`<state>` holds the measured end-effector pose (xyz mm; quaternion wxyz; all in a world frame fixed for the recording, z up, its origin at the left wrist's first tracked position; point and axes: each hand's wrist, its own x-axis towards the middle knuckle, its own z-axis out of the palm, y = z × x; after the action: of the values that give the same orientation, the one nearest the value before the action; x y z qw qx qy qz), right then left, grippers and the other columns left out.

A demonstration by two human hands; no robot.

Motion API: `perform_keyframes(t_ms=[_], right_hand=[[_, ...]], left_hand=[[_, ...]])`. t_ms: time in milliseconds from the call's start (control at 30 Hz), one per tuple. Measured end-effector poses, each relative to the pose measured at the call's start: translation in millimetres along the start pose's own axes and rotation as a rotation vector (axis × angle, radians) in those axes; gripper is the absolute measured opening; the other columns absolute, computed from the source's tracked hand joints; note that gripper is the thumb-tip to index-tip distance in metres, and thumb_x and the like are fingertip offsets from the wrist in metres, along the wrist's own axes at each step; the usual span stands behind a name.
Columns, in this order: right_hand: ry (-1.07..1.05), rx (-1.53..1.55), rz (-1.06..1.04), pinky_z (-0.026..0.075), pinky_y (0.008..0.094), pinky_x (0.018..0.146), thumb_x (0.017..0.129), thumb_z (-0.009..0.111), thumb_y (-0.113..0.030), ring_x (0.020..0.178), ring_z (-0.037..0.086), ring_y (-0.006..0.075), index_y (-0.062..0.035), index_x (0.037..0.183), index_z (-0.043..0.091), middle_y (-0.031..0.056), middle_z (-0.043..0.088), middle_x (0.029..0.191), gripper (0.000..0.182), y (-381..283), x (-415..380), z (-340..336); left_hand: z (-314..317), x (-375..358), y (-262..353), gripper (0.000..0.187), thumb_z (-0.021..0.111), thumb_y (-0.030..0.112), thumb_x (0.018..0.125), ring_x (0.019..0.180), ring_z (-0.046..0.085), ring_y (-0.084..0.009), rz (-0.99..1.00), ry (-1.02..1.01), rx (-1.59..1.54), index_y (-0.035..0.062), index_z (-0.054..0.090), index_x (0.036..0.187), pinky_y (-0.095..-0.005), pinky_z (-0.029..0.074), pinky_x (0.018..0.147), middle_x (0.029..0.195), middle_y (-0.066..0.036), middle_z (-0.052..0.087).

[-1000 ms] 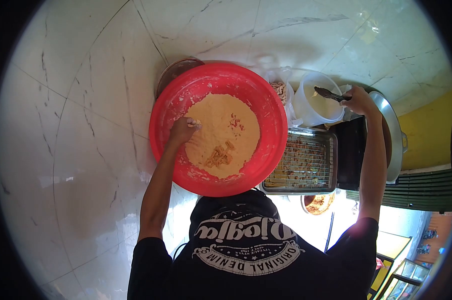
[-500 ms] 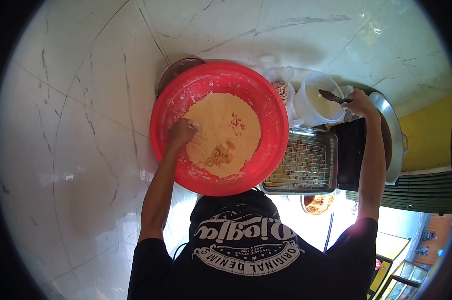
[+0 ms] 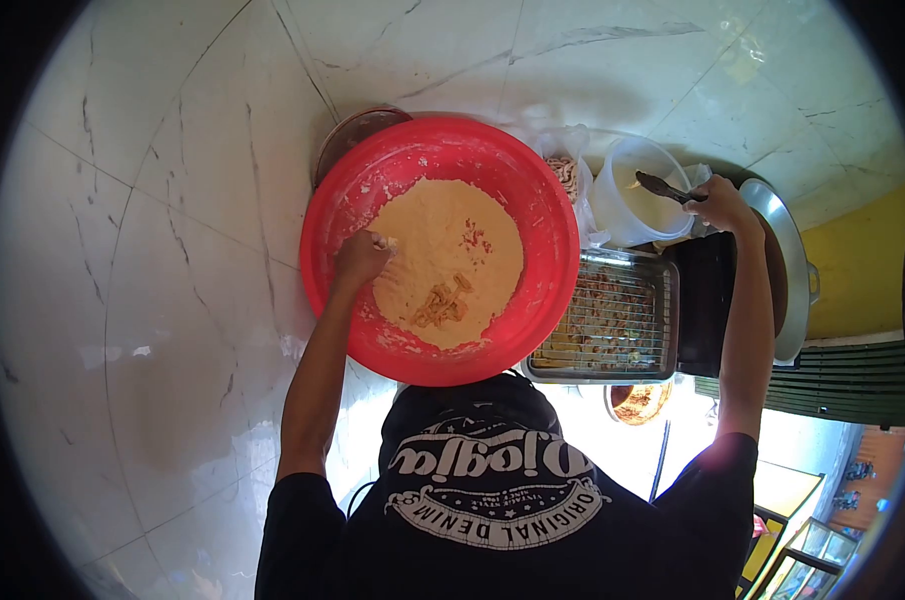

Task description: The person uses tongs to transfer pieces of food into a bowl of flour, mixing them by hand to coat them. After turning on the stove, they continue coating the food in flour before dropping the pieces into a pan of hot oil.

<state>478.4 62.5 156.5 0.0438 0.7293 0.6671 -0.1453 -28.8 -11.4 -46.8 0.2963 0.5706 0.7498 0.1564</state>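
My right hand (image 3: 725, 205) grips a pair of dark tongs (image 3: 663, 187), their tips over the translucent white tub (image 3: 613, 215) that holds a pale liquid. On the other side, my left hand (image 3: 361, 258) is over the left part of a big red basin (image 3: 433, 375). Its fingers are curled and whitish at the tips; whatever they may hold is too small to make out. Pale yellow flour (image 3: 423, 230) covers the basin's bottom. On the flour lie a small heap of light brown strips (image 3: 441, 305) and a patch showing red (image 3: 476, 238).
Right of the basin sits a metal tray with a wire rack (image 3: 613, 310), brown crumbs beneath it. A plastic bag with pale strips (image 3: 563, 178) leans beside the tub. Farther right is a wide metal pan (image 3: 793, 270). Marbled tiles (image 3: 173, 250) spread on the left.
My left hand has shifted slightly up and left over the flour. The tongs stay over the tub, nearly still.
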Motion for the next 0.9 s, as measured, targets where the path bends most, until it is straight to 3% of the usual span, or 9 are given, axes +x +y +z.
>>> perform_keyframes(t_ms=[100,200,333,400,500,733,800,900], right_hand=[[0.007,0.029,-0.029,0.049,0.031,0.048,0.069,0.069,-0.015,0.05,0.059,0.0163,0.0012,0.091,0.068,0.0121,0.06,0.061,0.027,2,2,-2],[0.039,-0.115,-0.064,0.049,0.0307,0.048,0.069,0.07,-0.016,0.051,0.059,0.0168,0.0013,0.094,0.067,0.012,0.06,0.061,0.03,3,3,-3],[0.072,-0.032,-0.029,0.048,0.0308,0.047,0.069,0.069,-0.017,0.054,0.06,0.0178,0.001,0.095,0.067,0.0132,0.061,0.065,0.031,-2,-5,-5],[0.062,-0.004,0.026,0.05,0.0365,0.063,0.071,0.067,-0.023,0.066,0.063,0.0273,-0.0034,0.095,0.068,0.0174,0.063,0.071,0.031,-9,-10,-8],[0.132,-0.131,-0.034,0.047,0.0383,0.072,0.071,0.067,-0.029,0.075,0.061,0.0322,-0.005,0.097,0.067,0.0198,0.063,0.078,0.035,-12,-11,-13],[0.394,-0.12,-0.252,0.044,0.0386,0.075,0.072,0.067,-0.028,0.078,0.059,0.0328,-0.0042,0.093,0.068,0.0218,0.06,0.078,0.031,-64,-43,-22],[0.156,-0.018,-0.42,0.043,0.0353,0.059,0.074,0.067,-0.021,0.056,0.056,0.0231,-0.0017,0.097,0.066,0.0156,0.057,0.061,0.031,-83,-48,-15],[-0.165,0.079,-0.504,0.042,0.0358,0.058,0.071,0.068,-0.019,0.057,0.056,0.0234,-0.0067,0.096,0.068,0.0148,0.058,0.063,0.027,-124,-60,15]], left_hand=[[8,8,-14,0.032,0.071,0.029,0.071,0.082,0.065,-0.0285,0.048,-0.012,-0.001,0.0017,0.065,0.086,-0.0372,0.048,0.072,0.084,-0.014,0.067],[11,11,-21,0.032,0.071,0.029,0.071,0.086,0.064,-0.0299,0.051,-0.082,-0.062,0.0037,0.066,0.089,-0.0387,0.047,0.076,0.089,-0.015,0.067],[2,-3,-8,0.029,0.069,0.027,0.072,0.086,0.063,-0.0304,0.027,-0.056,0.063,0.0032,0.066,0.088,-0.0416,0.047,0.076,0.088,-0.015,0.066],[-6,-11,1,0.026,0.068,0.024,0.073,0.086,0.063,-0.0313,0.043,0.027,0.344,0.0025,0.065,0.087,-0.0441,0.047,0.074,0.087,-0.016,0.066],[0,-7,-8,0.024,0.067,0.022,0.074,0.085,0.063,-0.0323,0.053,-0.019,0.229,0.002,0.064,0.086,-0.0442,0.048,0.073,0.086,-0.016,0.065],[6,-5,-13,0.021,0.063,0.017,0.077,0.079,0.061,-0.0335,0.147,-0.073,-0.075,-0.001,0.06,0.088,-0.0368,0.047,0.07,0.082,-0.019,0.063],[10,-2,-16,0.023,0.061,0.014,0.078,0.078,0.061,-0.0329,0.14,-0.119,-0.072,-0.0022,0.057,0.094,-0.0358,0.047,0.07,0.083,-0.02,0.062],[25,7,-32,0.026,0.06,0.012,0.079,0.081,0.062,-0.0317,0.226,-0.145,-0.228,-0.0025,0.054,0.099,-0.036,0.047,0.071,0.086,-0.019,0.062]])
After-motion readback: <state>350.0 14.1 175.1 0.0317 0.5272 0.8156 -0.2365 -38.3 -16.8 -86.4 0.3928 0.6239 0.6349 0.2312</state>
